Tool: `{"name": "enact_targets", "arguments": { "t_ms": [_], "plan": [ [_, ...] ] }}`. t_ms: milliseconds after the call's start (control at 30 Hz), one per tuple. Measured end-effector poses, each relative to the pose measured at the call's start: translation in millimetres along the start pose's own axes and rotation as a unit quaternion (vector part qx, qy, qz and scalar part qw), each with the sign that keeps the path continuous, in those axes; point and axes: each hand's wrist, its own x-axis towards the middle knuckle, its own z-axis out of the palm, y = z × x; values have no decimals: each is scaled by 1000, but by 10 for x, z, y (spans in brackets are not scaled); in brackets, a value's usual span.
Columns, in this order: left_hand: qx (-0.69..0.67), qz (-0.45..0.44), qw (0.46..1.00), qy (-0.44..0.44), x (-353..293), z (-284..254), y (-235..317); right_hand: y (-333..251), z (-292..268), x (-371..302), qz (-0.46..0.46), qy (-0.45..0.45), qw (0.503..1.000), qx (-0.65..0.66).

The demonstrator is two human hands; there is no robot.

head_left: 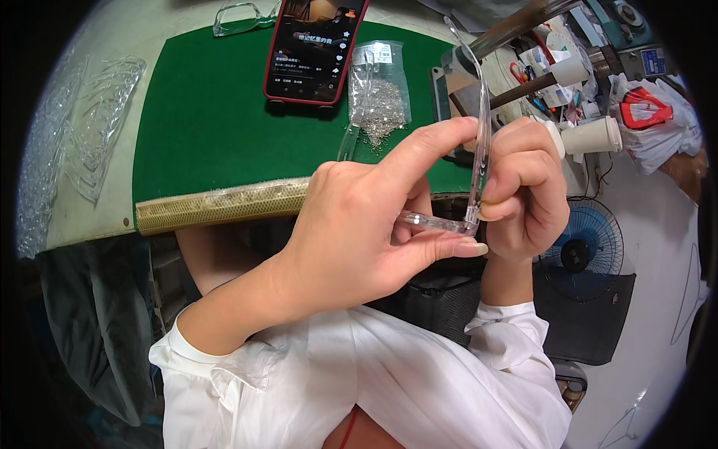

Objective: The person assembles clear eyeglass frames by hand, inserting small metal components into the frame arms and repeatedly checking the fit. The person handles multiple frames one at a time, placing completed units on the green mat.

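A clear plastic eyeglass frame (479,161) is held between my two hands above the table's front edge. One temple arm stands nearly upright, its curved tip toward the far side. My left hand (351,217) grips the frame front, thumb near the hinge corner and index finger reaching to the temple. Curled fingers of my right hand (528,187) pinch near the temple's lower end; anything small between them is hidden. Beyond my left hand, a clear plastic bag (399,63) lies on the green mat (202,112), with many tiny silvery parts (383,105) spilling from its near end.
A red-cased phone (313,49) stands at the mat's far side. More clear frames (105,112) lie at the left, and another frame (243,19) behind. A metal bench machine (628,37) stands far right; a blue fan (583,243) is below it. Gold trim (217,209) edges the table.
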Motion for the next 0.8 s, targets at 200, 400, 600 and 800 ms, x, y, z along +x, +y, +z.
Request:
{"name": "enact_targets", "arguments": {
  "t_ms": [200, 400, 600, 800],
  "plan": [
    [-21, -20, 999, -17, 5, -12, 10, 16, -7, -5, 1, -2, 1000, 10],
    [-75, -48, 995, -33, 12, -23, 24, 29, -4, -19, 0, 12, 1000, 23],
    [-89, -52, 994, -23, 20, -17, 23, -1, 1, -27, 13, 13, 999, 36],
    [-26, -27, 999, -23, 10, -30, -13, -11, -13, -40, 37, 4, 998, 52]
  ]
}}
